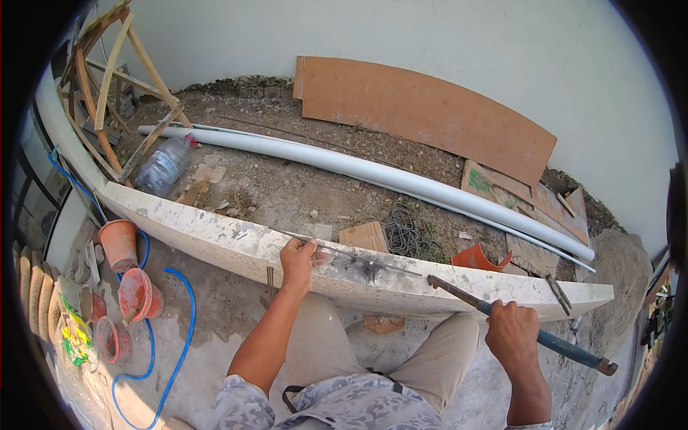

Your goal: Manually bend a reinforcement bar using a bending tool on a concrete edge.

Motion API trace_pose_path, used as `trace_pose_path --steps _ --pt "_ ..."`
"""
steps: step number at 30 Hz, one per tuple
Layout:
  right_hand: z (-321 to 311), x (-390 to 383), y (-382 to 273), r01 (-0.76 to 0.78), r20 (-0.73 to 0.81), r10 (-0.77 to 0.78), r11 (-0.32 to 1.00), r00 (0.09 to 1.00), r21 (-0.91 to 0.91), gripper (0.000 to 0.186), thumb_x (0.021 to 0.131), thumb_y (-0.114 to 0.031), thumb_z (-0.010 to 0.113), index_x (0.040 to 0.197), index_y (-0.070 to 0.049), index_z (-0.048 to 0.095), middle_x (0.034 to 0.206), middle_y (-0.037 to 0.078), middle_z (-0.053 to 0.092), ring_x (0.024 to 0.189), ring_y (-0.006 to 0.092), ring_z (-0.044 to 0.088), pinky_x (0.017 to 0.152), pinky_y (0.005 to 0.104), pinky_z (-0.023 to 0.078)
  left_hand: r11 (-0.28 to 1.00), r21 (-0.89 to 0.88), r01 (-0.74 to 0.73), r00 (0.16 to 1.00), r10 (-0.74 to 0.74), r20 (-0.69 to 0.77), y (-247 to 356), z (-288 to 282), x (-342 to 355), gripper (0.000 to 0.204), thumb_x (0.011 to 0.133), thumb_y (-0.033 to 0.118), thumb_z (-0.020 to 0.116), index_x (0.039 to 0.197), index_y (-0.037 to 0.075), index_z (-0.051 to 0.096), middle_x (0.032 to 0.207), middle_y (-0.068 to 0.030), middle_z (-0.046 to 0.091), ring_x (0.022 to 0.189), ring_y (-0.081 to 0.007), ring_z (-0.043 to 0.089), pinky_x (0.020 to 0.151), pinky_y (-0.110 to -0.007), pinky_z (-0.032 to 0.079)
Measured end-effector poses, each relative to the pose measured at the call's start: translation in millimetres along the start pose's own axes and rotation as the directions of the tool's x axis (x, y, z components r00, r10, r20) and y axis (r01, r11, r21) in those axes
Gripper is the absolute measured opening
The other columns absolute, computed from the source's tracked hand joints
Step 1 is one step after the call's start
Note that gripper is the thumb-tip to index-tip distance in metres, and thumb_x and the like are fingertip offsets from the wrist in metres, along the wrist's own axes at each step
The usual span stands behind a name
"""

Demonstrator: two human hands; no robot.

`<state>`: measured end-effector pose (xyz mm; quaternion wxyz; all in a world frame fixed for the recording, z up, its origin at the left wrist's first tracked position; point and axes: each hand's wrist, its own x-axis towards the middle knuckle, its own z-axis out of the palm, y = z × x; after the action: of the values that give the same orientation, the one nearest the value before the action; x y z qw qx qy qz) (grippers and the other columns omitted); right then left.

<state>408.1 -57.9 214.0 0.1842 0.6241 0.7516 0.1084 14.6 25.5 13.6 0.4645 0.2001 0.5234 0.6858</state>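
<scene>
Left hand (297,259) pinches a thin steel rod (344,252) flat on the plank's (215,233) top edge, mid-length. Right hand (510,331), fist closed, grips the bending tool's handle (552,342); its head (434,281) hooks the rod. Rod looks straight, so the bend isn't made yet.

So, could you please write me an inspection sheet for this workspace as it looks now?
Surface: long pale plank, paint-spattered, across the person's lap.
Job's things: thin steel rod lying on the plank; long bending tool hooked at its end.
Clutter: plastic bottle, orange pots, wire ties, white pipes, plywood sheet.
Grippers: left hand pins the rod; right hand grips the tool handle.
Cables: blue hose on the floor.
Surroundings: white wall, rubble ground, wooden frame.
</scene>
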Motion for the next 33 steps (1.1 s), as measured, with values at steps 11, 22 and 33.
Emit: trace_pose_path --steps 11,22,33 --pt "83.2 -9.0 14.3 0.053 -0.033 -0.042 0.675 0.999 0.736 0.027 0.086 -0.027 0.08 0.103 -0.007 0.075 0.074 0.019 0.071 0.075 0.041 0.071 0.069 0.0485 0.055 0.973 0.229 -0.017 0.999 0.027 -0.039 -14.7 -1.4 10.0 0.016 0.095 0.013 0.072 0.092 -0.001 0.067 0.079 -0.0101 0.07 0.059 -0.0149 0.063 0.05 -0.03 0.053" --pt "111.9 61.4 -71.4 0.153 0.006 -0.247 0.62 0.969 0.77 0.029 0.093 -0.034 0.073 0.106 -0.008 0.075 0.082 0.023 0.072 0.085 0.0453 0.07 0.078 0.0532 0.054 0.99 0.141 0.028 1.0 -0.026 -0.014 -15.9 -13.5 12.2 0.017 0.099 0.015 0.068 0.1 -0.001 0.062 0.083 -0.0117 0.07 0.061 -0.0154 0.065 0.05 -0.031 0.056" --pt "119.9 33.9 -79.3 0.148 -0.054 -0.187 0.539 0.981 0.829 0.03 0.097 -0.034 0.07 0.112 -0.008 0.071 0.079 0.023 0.071 0.079 0.047 0.07 0.073 0.0543 0.054 0.99 0.129 0.06 0.998 -0.062 0.012 -12.3 -16.0 11.1 0.017 0.101 0.015 0.065 0.102 -0.001 0.061 0.083 -0.012 0.07 0.059 -0.0158 0.065 0.049 -0.031 0.055"
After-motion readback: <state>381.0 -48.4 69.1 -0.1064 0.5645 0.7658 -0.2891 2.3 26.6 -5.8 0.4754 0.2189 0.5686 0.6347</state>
